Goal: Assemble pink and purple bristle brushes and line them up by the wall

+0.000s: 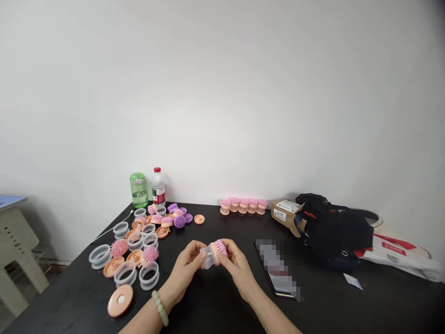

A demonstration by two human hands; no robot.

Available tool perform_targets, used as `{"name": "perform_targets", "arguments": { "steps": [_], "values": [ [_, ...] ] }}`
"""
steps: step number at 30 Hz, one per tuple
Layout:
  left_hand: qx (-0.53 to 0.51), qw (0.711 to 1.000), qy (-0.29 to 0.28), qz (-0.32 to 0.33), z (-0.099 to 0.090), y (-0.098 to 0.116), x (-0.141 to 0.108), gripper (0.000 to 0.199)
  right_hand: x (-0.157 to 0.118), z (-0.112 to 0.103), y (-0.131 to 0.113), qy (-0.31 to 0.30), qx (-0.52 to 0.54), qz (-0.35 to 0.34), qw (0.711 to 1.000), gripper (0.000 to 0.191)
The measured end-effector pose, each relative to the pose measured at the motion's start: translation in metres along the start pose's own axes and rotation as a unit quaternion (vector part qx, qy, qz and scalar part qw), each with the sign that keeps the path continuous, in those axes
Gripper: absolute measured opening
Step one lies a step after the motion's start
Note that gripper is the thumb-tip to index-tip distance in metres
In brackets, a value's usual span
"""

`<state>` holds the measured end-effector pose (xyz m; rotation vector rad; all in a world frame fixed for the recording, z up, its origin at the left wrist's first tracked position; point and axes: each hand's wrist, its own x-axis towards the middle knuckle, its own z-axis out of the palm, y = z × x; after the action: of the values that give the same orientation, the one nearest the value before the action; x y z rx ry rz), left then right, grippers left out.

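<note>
My left hand (pixel 189 264) grips a clear plastic ring (pixel 209 258) between thumb and fingers. On the ring's right side sits a pink bristled brush head (pixel 219 247) with a peach base, and my right hand (pixel 236 266) is closed on it. The two pieces touch; whether they are locked together I cannot tell. Left of my hands lie loose clear rings (pixel 149 275), peach discs (pixel 120 300), pink brush heads (pixel 150 254) and purple brush heads (pixel 179 221). Several put-together pink brushes (pixel 243 205) stand grouped by the wall.
At the back left stand a green bottle (pixel 139 191) and a red-capped water bottle (pixel 158 188). To the right are a phone (pixel 276 269), a cardboard box (pixel 285 216), a black bag (pixel 333 229), a white-and-red bag (pixel 399 253) and a small card (pixel 353 281).
</note>
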<state>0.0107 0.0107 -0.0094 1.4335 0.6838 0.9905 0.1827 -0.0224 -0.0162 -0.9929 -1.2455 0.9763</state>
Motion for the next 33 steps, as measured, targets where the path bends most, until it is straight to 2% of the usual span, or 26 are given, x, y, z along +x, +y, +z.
{"name": "perform_targets", "arguments": {
  "steps": [5,7,9,11,12,14,18,22,25,29,33],
  "values": [
    [-0.005,1.000,-0.005,0.028,0.000,-0.002,0.003,0.032,-0.001,-0.003,0.004,-0.016,-0.010,0.006,1.000,0.032],
    [0.029,0.999,0.000,0.027,0.000,-0.005,0.003,0.027,0.003,-0.007,0.008,-0.025,-0.037,0.001,0.999,0.034],
    [0.097,0.995,0.024,0.011,-0.002,-0.008,0.002,0.034,0.012,-0.012,0.012,-0.028,-0.117,-0.013,0.993,0.035],
    [0.168,0.985,0.049,-0.011,-0.004,-0.008,0.000,0.051,0.027,-0.018,0.015,-0.020,-0.255,-0.033,0.966,0.033],
    [0.191,0.980,0.056,-0.019,-0.005,-0.007,-0.001,0.056,0.036,-0.021,0.016,-0.012,-0.326,-0.043,0.944,0.032],
    [0.210,0.976,0.055,-0.025,-0.006,-0.005,-0.003,0.058,0.057,-0.026,0.017,0.002,-0.402,-0.049,0.915,0.032],
    [0.213,0.976,0.038,-0.024,-0.007,0.001,-0.004,0.052,0.107,-0.034,0.023,0.015,-0.483,-0.027,0.875,0.040],
    [0.226,0.974,0.003,-0.010,-0.005,0.000,-0.006,0.053,0.155,-0.032,0.036,0.050,-0.563,0.007,0.825,0.034],
    [0.238,0.971,0.001,0.007,-0.005,-0.006,-0.005,0.054,0.183,-0.027,0.044,0.093,-0.607,0.032,0.788,0.033],
    [0.249,0.968,0.006,-0.002,-0.005,-0.011,-0.002,0.054,0.204,-0.023,0.054,0.123,-0.639,0.036,0.758,0.033],
    [0.268,0.963,0.005,-0.025,-0.003,-0.010,0.000,0.052,0.209,-0.023,0.058,0.133,-0.655,0.019,0.744,0.033]
  ]
}}
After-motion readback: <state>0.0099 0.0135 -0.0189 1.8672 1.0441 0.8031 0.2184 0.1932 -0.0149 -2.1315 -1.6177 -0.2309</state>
